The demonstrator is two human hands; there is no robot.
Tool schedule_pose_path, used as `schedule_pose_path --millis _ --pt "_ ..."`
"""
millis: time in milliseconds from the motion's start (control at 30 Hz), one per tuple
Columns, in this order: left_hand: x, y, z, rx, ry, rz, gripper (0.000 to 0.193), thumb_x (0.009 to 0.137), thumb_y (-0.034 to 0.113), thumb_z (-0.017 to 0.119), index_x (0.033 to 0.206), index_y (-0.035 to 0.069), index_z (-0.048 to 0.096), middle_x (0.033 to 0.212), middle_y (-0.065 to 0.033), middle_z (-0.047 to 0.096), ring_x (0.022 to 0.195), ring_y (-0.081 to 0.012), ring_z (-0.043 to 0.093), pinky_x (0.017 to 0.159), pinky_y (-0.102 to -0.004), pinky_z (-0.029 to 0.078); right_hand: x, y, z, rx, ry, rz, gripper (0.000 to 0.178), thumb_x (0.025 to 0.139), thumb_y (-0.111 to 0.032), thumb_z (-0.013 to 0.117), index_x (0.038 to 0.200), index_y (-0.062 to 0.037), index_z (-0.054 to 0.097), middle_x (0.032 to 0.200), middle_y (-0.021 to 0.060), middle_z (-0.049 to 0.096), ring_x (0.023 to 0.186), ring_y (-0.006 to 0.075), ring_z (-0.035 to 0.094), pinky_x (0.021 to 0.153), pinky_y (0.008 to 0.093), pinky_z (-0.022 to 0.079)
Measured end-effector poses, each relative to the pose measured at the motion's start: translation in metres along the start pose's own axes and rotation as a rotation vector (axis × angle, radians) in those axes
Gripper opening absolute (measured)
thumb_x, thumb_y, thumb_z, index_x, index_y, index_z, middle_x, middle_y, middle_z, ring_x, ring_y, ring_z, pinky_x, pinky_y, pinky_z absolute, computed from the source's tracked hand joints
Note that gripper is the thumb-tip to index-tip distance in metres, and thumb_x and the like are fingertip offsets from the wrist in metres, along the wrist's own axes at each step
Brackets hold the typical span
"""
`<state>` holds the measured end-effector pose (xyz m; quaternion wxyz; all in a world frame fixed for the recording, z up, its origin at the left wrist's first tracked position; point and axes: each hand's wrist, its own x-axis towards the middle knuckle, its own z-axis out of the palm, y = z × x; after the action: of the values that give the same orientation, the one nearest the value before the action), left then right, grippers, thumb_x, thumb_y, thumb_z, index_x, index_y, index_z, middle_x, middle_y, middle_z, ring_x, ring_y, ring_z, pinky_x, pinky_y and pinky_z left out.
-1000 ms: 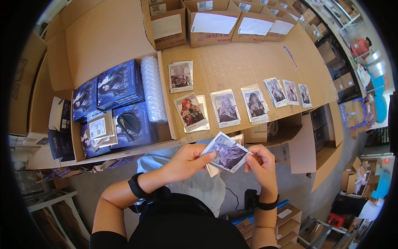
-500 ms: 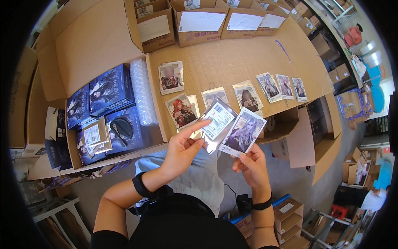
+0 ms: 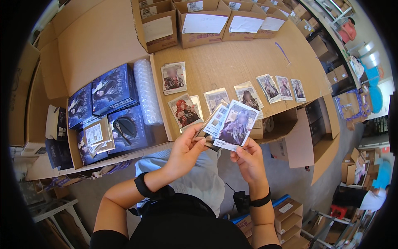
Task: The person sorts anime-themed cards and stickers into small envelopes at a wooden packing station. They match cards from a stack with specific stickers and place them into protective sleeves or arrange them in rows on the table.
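My left hand [image 3: 185,152] pinches a shiny silver packet [image 3: 216,120] with a white label, partly hidden behind a picture card. That card [image 3: 237,126], white-bordered with a figure in dark purple clothes, is gripped at its lower edge by my right hand [image 3: 250,161]. The card overlaps the packet in front of my body. Just beyond my hands, card piles lie on the cardboard-coloured table [image 3: 224,62]: a red-haired figure's card [image 3: 184,111], a card pile [image 3: 173,79] behind it, a pale card [image 3: 216,97], a dark-haired figure's card [image 3: 248,97] and a row of cards [image 3: 269,89] to the right.
An open carton [image 3: 159,103] at left holds blue printed boxes [image 3: 114,89], bubble wrap [image 3: 146,91], labelled packets [image 3: 94,133] and a black cutter-like tool [image 3: 124,126]. Labelled cardboard bins [image 3: 203,35] line the far edge. Open cartons [image 3: 296,145] stand at right. People work farther off.
The card in my right hand has shifted left and tilted more upright, covering more of the packet. My left index finger has come off the label and curled in.
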<state>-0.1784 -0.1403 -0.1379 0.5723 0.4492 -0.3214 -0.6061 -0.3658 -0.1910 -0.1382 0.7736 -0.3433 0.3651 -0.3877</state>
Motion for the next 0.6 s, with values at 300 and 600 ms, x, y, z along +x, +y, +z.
schedule_pose_path --millis 300,600 --pt "-0.005 0.003 -0.007 0.027 -0.055 -0.047 0.032 0.085 -0.003 0.048 0.116 -0.002 0.043 0.092 -0.0026 0.053 0.084 -0.0061 0.053 0.072 -0.0200 0.045 -0.006 -0.019 -0.016 0.051 0.003 -0.216 0.012 0.082 -0.012 0.056 0.084 -0.0053 0.046 0.076 0.0073 0.055 0.060 0.0134 0.050 0.053 0.0243 0.040" --pt "-0.006 -0.001 -0.009 0.159 -0.268 -0.207 0.039 0.083 -0.003 0.046 0.121 0.006 0.042 0.084 -0.0041 0.054 0.069 -0.0059 0.053 0.059 -0.0189 0.043 -0.030 -0.031 -0.037 -0.195 0.023 -0.321 0.013 0.082 -0.009 0.056 0.090 0.0003 0.053 0.078 0.0046 0.058 0.063 0.0090 0.053 0.057 0.0201 0.041"
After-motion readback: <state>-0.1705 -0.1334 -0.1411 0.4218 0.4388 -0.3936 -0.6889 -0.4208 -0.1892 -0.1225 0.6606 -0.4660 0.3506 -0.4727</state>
